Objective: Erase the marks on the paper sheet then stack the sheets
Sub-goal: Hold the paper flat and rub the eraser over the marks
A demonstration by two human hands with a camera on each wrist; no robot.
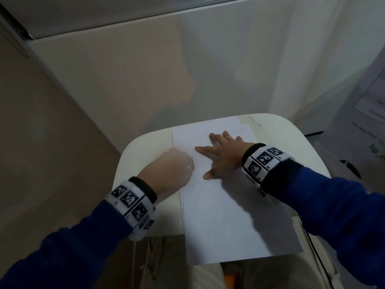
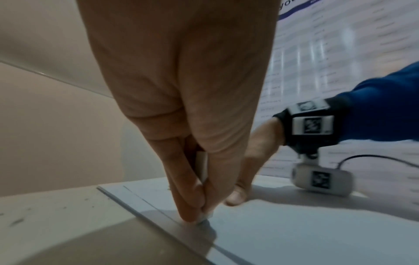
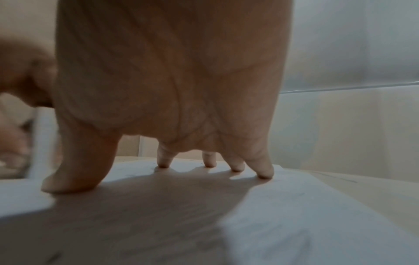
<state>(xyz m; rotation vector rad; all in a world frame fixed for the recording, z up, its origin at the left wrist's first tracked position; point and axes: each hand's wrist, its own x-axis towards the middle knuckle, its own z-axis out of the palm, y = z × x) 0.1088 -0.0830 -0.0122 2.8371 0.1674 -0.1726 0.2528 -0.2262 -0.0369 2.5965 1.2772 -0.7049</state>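
So the left hand (image 1: 168, 170) has a small white eraser (image 2: 202, 166) pinched between thumb and fingers, tip pushed down on the top paper sheet (image 1: 225, 215) close to its 9 o'clock edge. The right hand (image 1: 224, 156) is spread flat, fingers straight, pressing the sheet down toward its 12 o'clock end. The sheets sit on a small white table (image 1: 145, 147), a bit fanned, with another sheet's edge peeking out at 12 o'clock and along the left side.

My take on doing this bit well: rubbing that near an edge is where paper buckles or tears, so short strokes going away from the holding hand, light pressure, and I'd slide the flat hand closer to the rubbing spot. There are also some faint dark marks (image 1: 205, 134) up by the right fingertips, probably next in line.

View differences: from the head camera the left hand just looks like a fist, and you can't see the eraser at all. The left wrist camera shows it clearly, plus the layered sheet edges. The right wrist view shows each fingertip (image 3: 264, 173) planted on the paper, but the left hand there is only a blur at 9 o'clock.
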